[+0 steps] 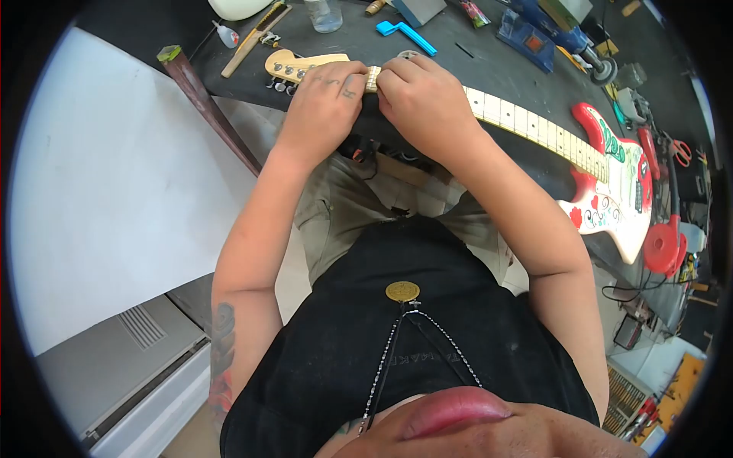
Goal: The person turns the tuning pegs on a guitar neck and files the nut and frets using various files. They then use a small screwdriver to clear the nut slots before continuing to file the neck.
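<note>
An electric guitar (611,164) with a red and white painted body lies across the bench, its body to the right. Its pale headstock (284,67), with several metal tuners, points left. My left hand (327,103) is closed over the neck where it meets the headstock. Just right of it, my right hand (421,103) is closed on the pale fretted neck (527,122), knuckles up. A short strip of neck shows between the two hands. Both sets of fingertips are hidden, so anything small pinched in them cannot be made out.
On the dark bench (466,76) lie a blue string winder (408,37), a brush (263,34), a small white bottle (227,35) and a clear jar (324,15). A blue vise (534,34) stands behind. Red-handled scissors (679,153) lie at right. A white panel (130,183) is at left.
</note>
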Available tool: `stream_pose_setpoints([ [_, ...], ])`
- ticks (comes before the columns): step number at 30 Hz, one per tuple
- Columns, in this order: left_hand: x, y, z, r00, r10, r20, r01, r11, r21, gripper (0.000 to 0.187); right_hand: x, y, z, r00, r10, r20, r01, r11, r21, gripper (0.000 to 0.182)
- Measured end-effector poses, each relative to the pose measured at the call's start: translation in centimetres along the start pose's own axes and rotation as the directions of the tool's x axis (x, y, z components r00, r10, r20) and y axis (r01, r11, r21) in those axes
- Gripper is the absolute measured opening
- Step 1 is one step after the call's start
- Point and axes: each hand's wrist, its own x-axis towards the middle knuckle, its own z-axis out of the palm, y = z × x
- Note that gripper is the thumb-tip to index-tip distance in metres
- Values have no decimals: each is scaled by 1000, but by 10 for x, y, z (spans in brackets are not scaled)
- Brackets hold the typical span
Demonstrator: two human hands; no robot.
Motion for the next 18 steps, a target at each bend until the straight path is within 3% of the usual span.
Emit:
stream_pose_setpoints([
  [15, 1, -15, 17, 998, 56, 5, -56, 998, 40, 36, 21, 10, 12, 989, -143, 39, 149, 964, -221, 16],
  [18, 1, -18, 23, 997, 83, -8, -81, 992, 94, 27, 20, 10, 12, 983, -170, 62, 181, 932, -315, 17],
])
